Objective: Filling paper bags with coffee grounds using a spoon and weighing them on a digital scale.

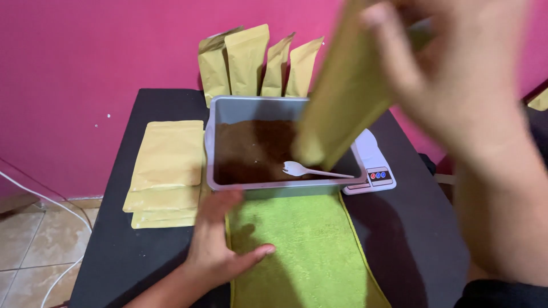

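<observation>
Counting first, we find four upright kraft-paper pouches (257,63) standing against the pink wall (85,68), a flat stack of what look like three more tan pouches (165,171), one grey rectangular plastic tub (210,142) of dark brown ground powder (251,148), one white plastic spoon (311,170), one white digital scale (374,165) and one green terry towel (302,251), all on a black table (114,251).

Our right hand (451,74), raised and blurred close to the camera, grips one tan kraft-paper pouch (342,97) near its top, fingers curled round it. This held pouch hangs tilted below and left of that hand, its lower corner over the powder in the tub, just above the spoon's handle. It looks flat and smooth; whether its mouth is open we cannot tell.

Our left hand (220,242) lies open and flat, palm down, holding nothing, with the thumb spread onto the left edge of the towel and the fingers pointing toward the tub just ahead. The flat stack lies to the left of it; the scale sits well off to its right, tucked under the tub.
</observation>
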